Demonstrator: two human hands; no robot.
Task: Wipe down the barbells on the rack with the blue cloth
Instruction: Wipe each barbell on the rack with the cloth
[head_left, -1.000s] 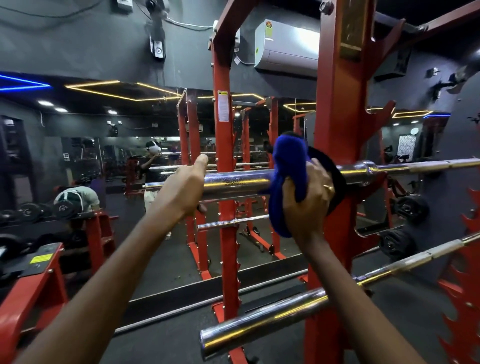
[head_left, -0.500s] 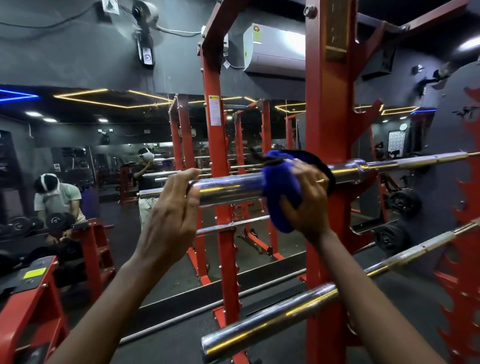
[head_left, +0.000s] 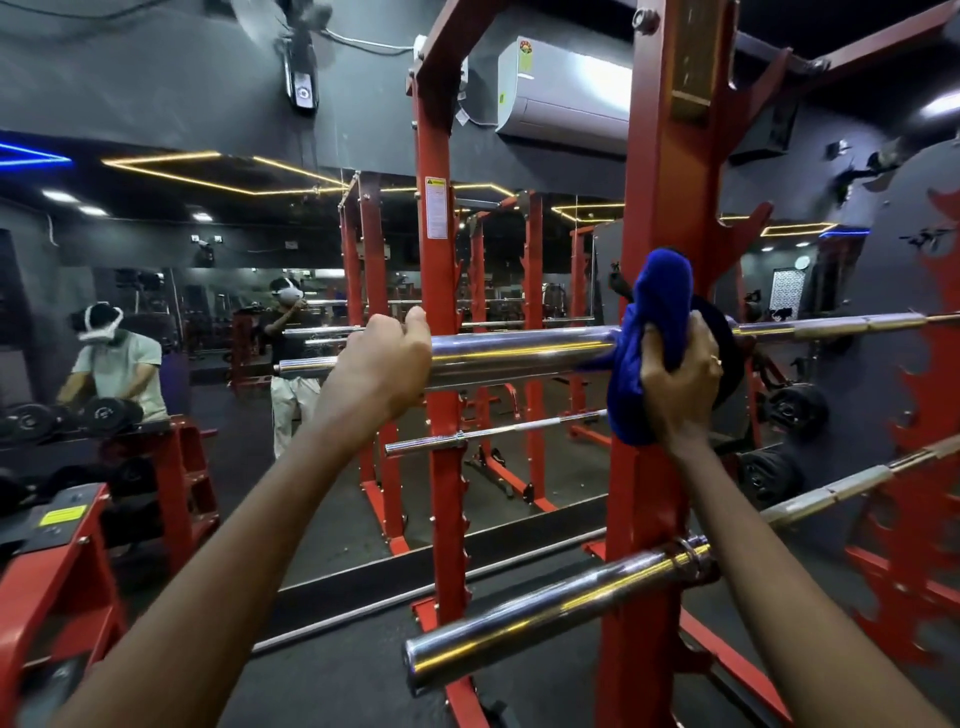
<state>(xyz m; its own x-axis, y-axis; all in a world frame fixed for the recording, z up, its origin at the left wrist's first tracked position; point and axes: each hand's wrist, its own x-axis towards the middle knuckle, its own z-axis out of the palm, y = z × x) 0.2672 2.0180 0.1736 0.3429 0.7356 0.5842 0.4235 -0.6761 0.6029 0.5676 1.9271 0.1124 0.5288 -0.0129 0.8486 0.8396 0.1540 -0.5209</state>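
Your red rack (head_left: 660, 208) holds the upper barbell (head_left: 519, 353) above the lower barbell (head_left: 545, 613). The blue cloth (head_left: 654, 322) is bunched over the upper barbell beside the upright, with your right hand (head_left: 680, 379) fingers clamped on it. Your left hand (head_left: 384, 364) fingers wrap the same bar's sleeve.

I count two bare hands of mine, my left hand (head_left: 382, 364) and my right hand (head_left: 680, 374), and one bright blue fluffy cloth (head_left: 654, 312). Thick chrome steel barbells number two: the upper barbell (head_left: 519, 351) and the lower barbell (head_left: 545, 613). One thinner silver bar (head_left: 493, 431) sits farther back. Tall red-painted steel uprights close to me come to two, the left upright (head_left: 436, 234) and the right upright (head_left: 660, 182). I see one black round weight plate (head_left: 727, 358), one white box-shaped air conditioner (head_left: 566, 93) and one dark wall fan (head_left: 298, 62). Two figures in white headsets show in the mirror: the figure in a pale shirt (head_left: 119, 358) and the figure in a dark top (head_left: 288, 332).
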